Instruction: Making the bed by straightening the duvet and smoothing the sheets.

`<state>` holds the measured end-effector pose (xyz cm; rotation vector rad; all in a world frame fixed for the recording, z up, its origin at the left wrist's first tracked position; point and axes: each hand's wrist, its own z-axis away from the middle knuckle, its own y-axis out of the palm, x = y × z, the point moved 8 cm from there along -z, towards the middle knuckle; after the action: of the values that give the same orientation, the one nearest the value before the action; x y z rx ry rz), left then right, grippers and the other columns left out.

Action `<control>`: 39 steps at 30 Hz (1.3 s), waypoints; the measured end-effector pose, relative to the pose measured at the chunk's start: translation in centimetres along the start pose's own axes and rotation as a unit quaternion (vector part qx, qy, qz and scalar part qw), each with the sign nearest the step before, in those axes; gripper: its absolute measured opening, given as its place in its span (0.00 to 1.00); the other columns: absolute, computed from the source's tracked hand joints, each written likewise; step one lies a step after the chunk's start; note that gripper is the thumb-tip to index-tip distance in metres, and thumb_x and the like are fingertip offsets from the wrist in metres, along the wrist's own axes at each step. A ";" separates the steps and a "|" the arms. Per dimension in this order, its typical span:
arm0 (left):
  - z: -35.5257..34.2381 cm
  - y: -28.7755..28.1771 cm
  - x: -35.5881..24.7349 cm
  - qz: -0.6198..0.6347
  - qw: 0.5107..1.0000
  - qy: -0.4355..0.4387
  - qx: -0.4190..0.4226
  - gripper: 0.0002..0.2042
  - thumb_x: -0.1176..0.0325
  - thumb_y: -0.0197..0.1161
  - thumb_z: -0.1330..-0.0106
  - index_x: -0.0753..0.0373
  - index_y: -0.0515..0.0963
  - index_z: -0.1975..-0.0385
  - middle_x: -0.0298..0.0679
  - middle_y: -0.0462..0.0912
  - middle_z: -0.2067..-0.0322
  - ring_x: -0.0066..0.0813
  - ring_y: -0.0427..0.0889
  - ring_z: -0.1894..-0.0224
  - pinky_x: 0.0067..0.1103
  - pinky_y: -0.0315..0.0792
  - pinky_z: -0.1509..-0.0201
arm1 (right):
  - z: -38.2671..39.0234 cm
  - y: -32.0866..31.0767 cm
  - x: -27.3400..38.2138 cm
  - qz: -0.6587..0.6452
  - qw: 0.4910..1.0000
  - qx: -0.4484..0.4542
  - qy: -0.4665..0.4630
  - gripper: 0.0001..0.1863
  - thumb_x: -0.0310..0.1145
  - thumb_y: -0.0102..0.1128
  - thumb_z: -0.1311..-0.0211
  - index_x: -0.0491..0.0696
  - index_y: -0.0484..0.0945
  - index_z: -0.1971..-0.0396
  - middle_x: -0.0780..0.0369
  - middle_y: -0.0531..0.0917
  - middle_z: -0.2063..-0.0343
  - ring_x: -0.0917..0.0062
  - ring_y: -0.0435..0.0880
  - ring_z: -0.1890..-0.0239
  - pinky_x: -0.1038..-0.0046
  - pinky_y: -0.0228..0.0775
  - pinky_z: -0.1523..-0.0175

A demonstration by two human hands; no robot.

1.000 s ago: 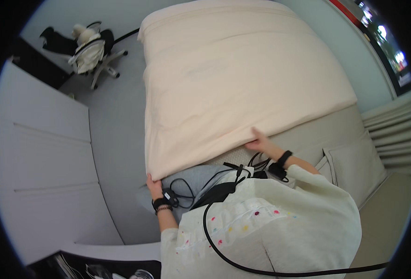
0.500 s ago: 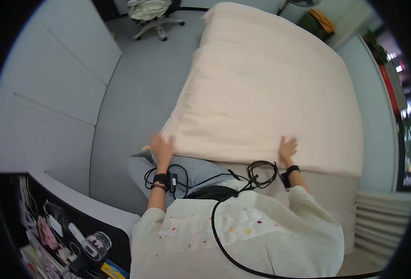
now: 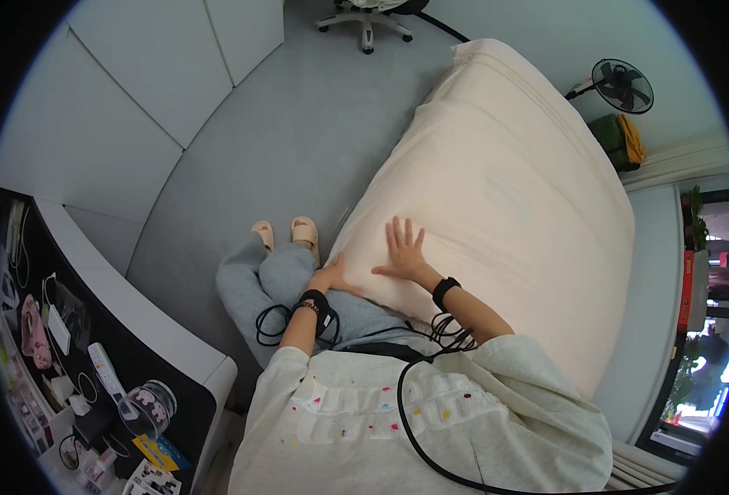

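A pale pink bedspread [image 3: 513,198] covers the bed in front and to the right, with small wrinkles near its closest corner. My right hand [image 3: 404,254] lies flat on it with the fingers spread. At the near left edge my left hand [image 3: 336,276] rests against the cloth, fingers stretched and thumb apart. Neither hand grips anything. A black band circles each wrist. Black cable loops [image 3: 449,330] lie at my waist, beside the bed's near edge.
A curved desk [image 3: 166,326] loaded with small items stands at the left, near white cabinets [image 3: 150,66]. Grey floor [image 3: 241,157] runs between cabinets and bed. A wheeled chair [image 3: 369,29] is at the far end, a fan [image 3: 622,85] at the far right.
My right hand has moved left across the bedspread toward the near left corner. My left hand stays at the edge, now lower on the cloth. The view has turned left, bringing the slippers into sight.
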<state>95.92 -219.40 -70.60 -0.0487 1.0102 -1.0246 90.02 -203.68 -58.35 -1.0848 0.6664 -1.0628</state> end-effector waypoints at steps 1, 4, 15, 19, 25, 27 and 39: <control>-0.1 -0.4 -2.2 0.017 0.998 0.048 0.032 0.62 0.34 0.69 0.74 0.65 0.48 0.38 0.57 0.59 0.42 0.49 0.60 0.39 0.33 0.58 0.39 | -0.4 0.3 -0.3 0.022 0.999 0.011 -0.038 0.63 0.74 0.51 0.64 0.44 0.42 0.35 0.53 0.40 0.34 0.50 0.30 0.33 0.34 0.21 0.42; 0.0 -0.5 1.0 -0.011 0.999 0.003 0.051 0.53 0.37 0.70 0.72 0.67 0.62 0.46 0.54 0.71 0.49 0.44 0.71 0.46 0.31 0.66 0.45 | -3.8 0.5 2.7 0.050 0.989 0.067 -0.121 0.59 0.73 0.56 0.68 0.50 0.51 0.36 0.57 0.49 0.35 0.54 0.35 0.32 0.32 0.22 0.42; 0.7 -1.7 -1.5 0.136 0.989 0.028 0.044 0.63 0.35 0.67 0.66 0.71 0.40 0.37 0.58 0.52 0.39 0.47 0.56 0.36 0.27 0.53 0.35 | -6.0 5.2 8.7 -0.009 0.916 0.367 -0.158 0.46 0.58 0.68 0.66 0.56 0.64 0.42 0.59 0.62 0.40 0.62 0.56 0.36 0.51 0.40 0.35; 0.1 -2.0 -4.3 0.157 0.984 -0.002 0.087 0.65 0.30 0.64 0.65 0.79 0.40 0.39 0.61 0.52 0.39 0.50 0.53 0.36 0.26 0.51 0.34 | -2.6 -1.8 3.7 -0.046 0.974 0.030 -0.220 0.50 0.56 0.66 0.62 0.54 0.54 0.37 0.53 0.57 0.38 0.59 0.52 0.35 0.51 0.38 0.34; -1.8 0.4 -3.0 -0.078 0.988 -0.044 0.127 0.67 0.25 0.60 0.69 0.85 0.44 0.42 0.67 0.51 0.40 0.49 0.54 0.36 0.27 0.53 0.35 | 11.3 -3.0 -15.8 -0.123 0.988 -0.085 0.032 0.53 0.57 0.68 0.66 0.51 0.54 0.38 0.54 0.55 0.37 0.61 0.49 0.34 0.50 0.40 0.36; -2.1 0.3 -2.4 -0.090 0.986 -0.039 0.138 0.68 0.25 0.60 0.70 0.83 0.45 0.42 0.65 0.52 0.40 0.49 0.55 0.36 0.26 0.54 0.35 | 17.5 0.3 -23.5 -0.075 0.984 -0.060 0.153 0.56 0.55 0.69 0.67 0.51 0.50 0.36 0.55 0.52 0.36 0.61 0.48 0.34 0.49 0.41 0.35; -0.3 -1.6 -3.3 -0.117 0.985 -0.027 0.121 0.58 0.24 0.59 0.73 0.77 0.69 0.52 0.56 0.74 0.53 0.45 0.74 0.49 0.24 0.68 0.47 | 15.0 4.7 -31.9 -0.203 0.931 -0.096 0.287 0.63 0.58 0.70 0.68 0.40 0.42 0.36 0.50 0.46 0.35 0.56 0.44 0.33 0.58 0.42 0.33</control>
<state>94.19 -217.83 -67.80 0.0054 0.8382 -1.3486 92.48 -168.19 -59.13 -1.1081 1.0561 -1.7370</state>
